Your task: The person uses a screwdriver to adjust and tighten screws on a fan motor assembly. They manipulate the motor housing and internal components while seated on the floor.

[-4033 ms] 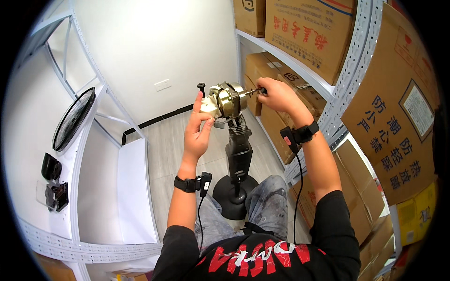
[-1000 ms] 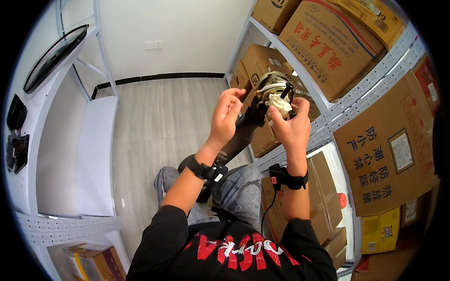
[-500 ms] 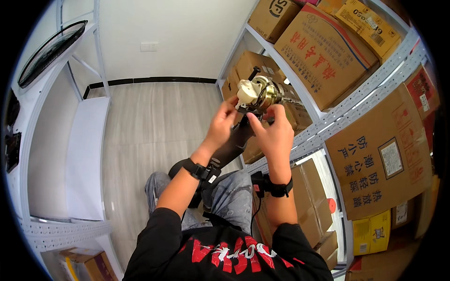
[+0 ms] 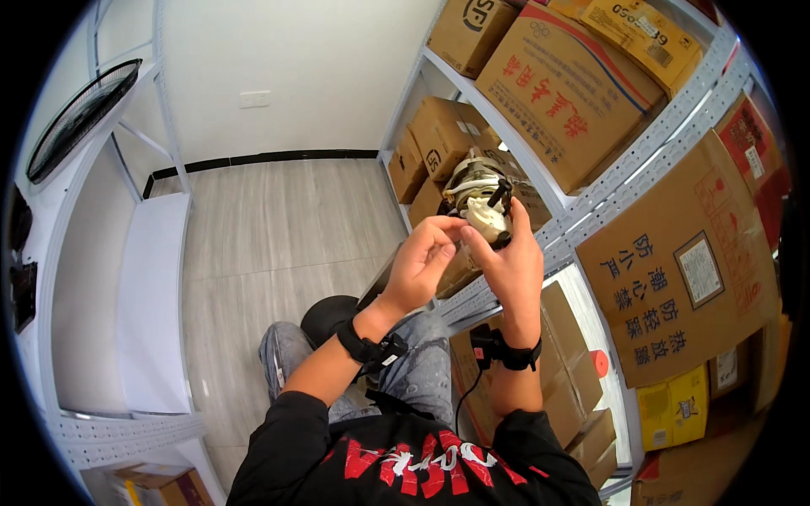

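Observation:
An electric fan motor (image 4: pixel 475 179) with a bare metallic body sits atop a dark fan stand (image 4: pixel 377 287), whose round base (image 4: pixel 331 317) is by my left knee. Its cream plastic gear housing (image 4: pixel 488 219) faces me, and a black knob (image 4: pixel 501 191) sticks up from it. My right hand (image 4: pixel 516 263) is closed round the housing's right side, index finger up along it and thumb at its lower edge. Close at the left of the housing, my left hand (image 4: pixel 424 260) has curled fingers, their tips drawn together; anything small between them is hidden.
A metal rack (image 4: pixel 557 244) with cardboard boxes (image 4: pixel 574 93) stands close on my right. At the left, a white shelf unit (image 4: pixel 156 295) carries a round black fan grille (image 4: pixel 84 118). Between them lies a grey tiled floor (image 4: pixel 278 244), with a white wall behind.
The fan motor has swung round, so its cream housing now points toward me and to the right. Both hands have come lower and nearer, and my right hand has shifted onto the housing's side.

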